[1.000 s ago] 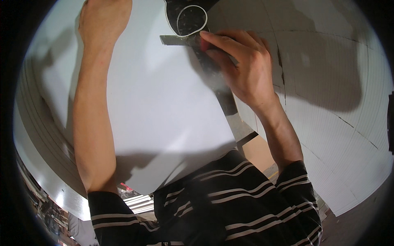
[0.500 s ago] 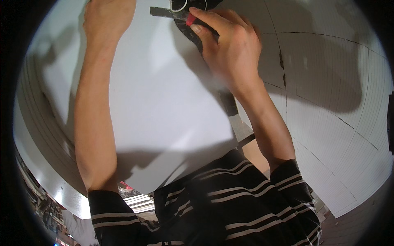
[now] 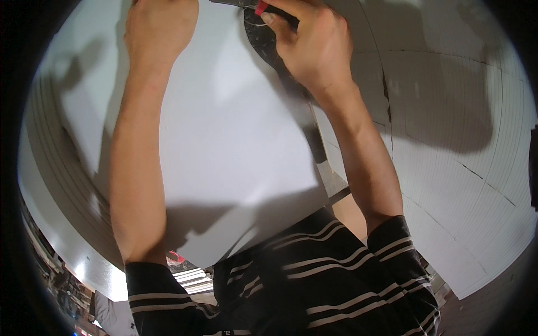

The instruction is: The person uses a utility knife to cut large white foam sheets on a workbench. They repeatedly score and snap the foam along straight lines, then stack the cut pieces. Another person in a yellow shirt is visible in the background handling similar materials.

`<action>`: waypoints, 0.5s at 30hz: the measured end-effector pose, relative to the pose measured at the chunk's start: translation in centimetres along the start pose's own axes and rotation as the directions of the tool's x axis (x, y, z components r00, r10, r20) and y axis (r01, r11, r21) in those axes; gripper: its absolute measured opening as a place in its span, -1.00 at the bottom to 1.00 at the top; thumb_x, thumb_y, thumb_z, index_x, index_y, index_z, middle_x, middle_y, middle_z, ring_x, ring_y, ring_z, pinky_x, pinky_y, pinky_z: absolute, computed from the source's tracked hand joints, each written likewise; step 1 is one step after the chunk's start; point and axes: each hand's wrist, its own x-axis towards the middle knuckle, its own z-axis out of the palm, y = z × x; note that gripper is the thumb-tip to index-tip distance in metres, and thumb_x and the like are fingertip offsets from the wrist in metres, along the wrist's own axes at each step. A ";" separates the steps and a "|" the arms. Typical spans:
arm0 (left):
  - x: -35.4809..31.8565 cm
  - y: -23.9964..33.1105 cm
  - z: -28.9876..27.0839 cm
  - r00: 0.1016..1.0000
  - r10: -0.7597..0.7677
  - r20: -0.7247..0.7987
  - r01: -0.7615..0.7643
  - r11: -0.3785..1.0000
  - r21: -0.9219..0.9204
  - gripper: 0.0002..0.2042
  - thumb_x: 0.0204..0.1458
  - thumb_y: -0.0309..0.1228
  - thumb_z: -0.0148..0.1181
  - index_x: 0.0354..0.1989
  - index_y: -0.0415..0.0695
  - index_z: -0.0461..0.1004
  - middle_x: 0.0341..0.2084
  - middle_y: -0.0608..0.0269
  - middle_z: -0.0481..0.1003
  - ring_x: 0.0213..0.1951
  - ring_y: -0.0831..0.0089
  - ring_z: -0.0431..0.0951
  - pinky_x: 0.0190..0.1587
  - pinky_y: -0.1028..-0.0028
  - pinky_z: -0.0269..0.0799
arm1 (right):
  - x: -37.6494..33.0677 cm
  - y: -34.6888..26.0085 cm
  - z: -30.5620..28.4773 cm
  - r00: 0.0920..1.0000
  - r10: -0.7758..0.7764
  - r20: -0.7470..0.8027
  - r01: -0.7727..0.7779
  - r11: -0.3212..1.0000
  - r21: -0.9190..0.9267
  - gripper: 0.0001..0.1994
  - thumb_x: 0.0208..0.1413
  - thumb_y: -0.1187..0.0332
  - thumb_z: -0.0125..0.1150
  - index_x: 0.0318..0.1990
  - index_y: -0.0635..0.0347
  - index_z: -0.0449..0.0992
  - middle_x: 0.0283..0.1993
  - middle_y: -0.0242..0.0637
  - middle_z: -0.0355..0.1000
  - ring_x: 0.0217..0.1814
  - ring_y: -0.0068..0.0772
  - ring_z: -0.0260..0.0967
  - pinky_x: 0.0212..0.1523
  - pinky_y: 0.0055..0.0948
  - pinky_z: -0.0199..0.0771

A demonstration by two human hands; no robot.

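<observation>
Pinched in the right hand [image 3: 315, 43], between thumb and forefinger: a red-ended tool [image 3: 260, 8], close to the upper rim of the view, by the right edge of a large white board [image 3: 241, 145]

Gripped narrowly at the red part, with the remaining fingers partly hidden; probably held so for fine control of the angle rather than for strong force

Reaching from this grip to the left, toward the board: a flat dark strip [image 3: 227, 2], probably one piece with the tool, but cut by the upper rim; cannot tell about contact between strip and board

Laid over the left part of the same board: the left hand [image 3: 163, 25], with fingers mostly out of sight; cannot tell whether wide, narrow or holding something; perhaps put there to steady the board, near the end of the strip yet not in front of it

Spread broad before the striped shirt [image 3: 314, 252], with its near edge close to the body, perhaps for easy reach of both arms: again the white board

Seen along its right edge, below the right hand: a dark, speckled area [image 3: 260, 45]

Farther right: a pale panel with fine lines [image 3: 448, 179], partly in shadow; at far left, layered pale edges [image 3: 53, 157], likely of stacked boards
</observation>
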 end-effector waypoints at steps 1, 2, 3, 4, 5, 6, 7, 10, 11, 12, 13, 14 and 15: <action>-0.4 0.4 -0.1 1.000 -0.021 0.010 0.021 1.000 -0.022 -0.48 0.30 -0.56 -0.07 0.45 -0.06 0.15 0.20 -0.26 0.47 0.27 -0.04 0.48 0.33 0.20 0.39 | 0.3 0.1 0.1 1.000 -0.014 -0.001 0.014 1.000 0.003 -0.82 0.14 0.47 0.34 -0.11 0.24 0.70 -0.24 -0.08 0.62 -0.26 -0.01 0.59 -0.19 -0.16 0.59; -0.7 0.8 -0.1 0.999 -0.043 0.021 0.044 0.998 -0.043 -0.45 0.30 -0.56 -0.06 0.47 -0.04 0.11 0.22 -0.26 0.45 0.28 -0.04 0.47 0.34 0.20 0.39 | 0.6 0.2 0.1 1.000 -0.027 0.000 0.027 1.000 0.006 -0.82 0.13 0.49 0.34 -0.11 0.25 0.70 -0.24 -0.06 0.62 -0.27 -0.01 0.59 -0.21 -0.16 0.59; -0.8 1.2 0.2 0.999 -0.027 -0.029 0.027 0.999 -0.021 -0.42 0.29 -0.56 -0.04 0.49 -0.04 0.07 0.26 -0.26 0.40 0.29 -0.05 0.45 0.34 0.19 0.40 | 0.9 0.3 0.1 0.999 -0.039 0.000 0.039 0.999 0.008 -0.82 0.12 0.50 0.35 -0.12 0.26 0.70 -0.25 -0.05 0.62 -0.29 0.00 0.59 -0.22 -0.17 0.59; -1.1 1.5 0.6 0.997 -0.010 -0.079 0.010 1.000 0.001 -0.40 0.29 -0.56 -0.02 0.50 -0.03 0.02 0.29 -0.27 0.36 0.31 -0.06 0.43 0.34 0.18 0.40 | 1.4 0.3 0.3 1.000 -0.016 0.025 0.015 1.000 0.013 -0.80 0.11 0.52 0.35 -0.10 0.27 0.70 -0.26 -0.03 0.61 -0.30 0.01 0.58 -0.22 -0.15 0.59; -0.9 1.5 0.5 0.997 -0.019 -0.079 0.019 1.000 -0.004 -0.37 0.29 -0.56 0.00 0.51 -0.03 -0.01 0.32 -0.27 0.32 0.32 -0.08 0.41 0.34 0.17 0.40 | 1.7 0.2 0.4 1.000 -0.018 0.025 0.018 1.000 0.000 -0.80 0.10 0.52 0.34 -0.11 0.27 0.70 -0.27 -0.02 0.61 -0.30 0.03 0.58 -0.22 -0.15 0.59; -0.9 1.5 0.5 0.996 -0.029 -0.079 0.028 1.000 -0.010 -0.35 0.28 -0.56 0.03 0.53 -0.02 -0.04 0.35 -0.28 0.28 0.33 -0.09 0.39 0.35 0.16 0.40 | 2.1 0.2 0.5 0.999 -0.020 0.025 0.021 1.000 -0.014 -0.80 0.10 0.53 0.33 -0.11 0.27 0.69 -0.27 -0.01 0.60 -0.30 0.04 0.58 -0.22 -0.14 0.59; -0.7 1.3 0.4 0.998 -0.064 -0.026 0.063 0.997 -0.042 -0.33 0.28 -0.55 0.05 0.53 -0.02 -0.05 0.37 -0.29 0.24 0.34 -0.10 0.37 0.35 0.15 0.39 | 2.5 0.1 0.6 0.999 -0.023 0.026 0.024 0.999 -0.027 -0.80 0.10 0.53 0.33 -0.11 0.27 0.69 -0.28 0.01 0.60 -0.30 0.05 0.58 -0.22 -0.13 0.59; 0.0 0.7 -0.2 0.998 -0.061 0.020 0.064 0.989 -0.132 -0.26 0.24 -0.52 0.15 0.54 -0.05 -0.10 0.41 -0.34 0.14 0.38 -0.16 0.30 0.39 0.11 0.32 | 4.1 -0.1 1.3 0.992 -0.129 -0.010 0.127 0.989 -0.078 -0.83 0.09 0.55 0.28 -0.16 0.27 0.69 -0.30 0.04 0.59 -0.32 0.10 0.57 -0.23 -0.09 0.58; -0.1 0.5 -0.2 1.000 -0.017 0.002 0.017 0.995 -0.097 -0.23 0.22 -0.51 0.19 0.54 -0.07 -0.12 0.41 -0.36 0.12 0.39 -0.19 0.28 0.40 0.09 0.30 | 4.6 -0.2 1.6 0.992 -0.124 -0.002 0.123 0.989 -0.078 -0.85 0.09 0.54 0.27 -0.19 0.26 0.68 -0.31 0.04 0.59 -0.32 0.11 0.57 -0.23 -0.07 0.58; -0.1 0.4 -0.2 0.999 0.028 -0.016 -0.029 0.998 -0.060 -0.19 0.19 -0.50 0.23 0.54 -0.08 -0.13 0.41 -0.37 0.10 0.39 -0.21 0.25 0.41 0.08 0.28 | 5.3 -0.3 1.8 0.993 -0.121 0.003 0.121 0.990 -0.078 -0.86 0.09 0.53 0.26 -0.21 0.25 0.68 -0.32 0.04 0.59 -0.32 0.13 0.57 -0.23 -0.06 0.58; -0.3 0.3 -0.1 0.994 0.101 -0.042 -0.099 0.994 0.044 -0.16 0.17 -0.49 0.26 0.54 -0.10 -0.15 0.40 -0.38 0.09 0.40 -0.24 0.24 0.42 0.06 0.25 | 5.9 -0.3 2.1 0.993 -0.119 0.006 0.119 0.990 -0.077 -0.88 0.09 0.52 0.25 -0.24 0.23 0.68 -0.33 0.04 0.59 -0.32 0.14 0.57 -0.23 -0.05 0.58; -0.4 0.1 0.0 0.987 0.151 -0.059 -0.144 0.983 0.110 -0.12 0.14 -0.48 0.30 0.54 -0.12 -0.17 0.40 -0.39 0.08 0.40 -0.26 0.22 0.42 0.04 0.24 | 6.6 -0.3 2.4 0.996 -0.092 0.010 0.092 0.993 -0.078 -0.89 0.09 0.50 0.26 -0.26 0.22 0.67 -0.34 0.04 0.59 -0.31 0.14 0.57 -0.24 -0.04 0.58; -0.5 -0.1 0.2 0.977 0.201 -0.076 -0.185 0.967 0.177 -0.08 0.11 -0.47 0.33 0.54 -0.13 -0.19 0.40 -0.39 0.07 0.41 -0.27 0.20 0.42 0.02 0.22 | 7.4 -0.4 2.8 0.998 -0.066 0.012 0.066 0.994 -0.082 -0.91 0.10 0.49 0.26 -0.27 0.21 0.66 -0.34 0.03 0.59 -0.31 0.14 0.57 -0.24 -0.03 0.58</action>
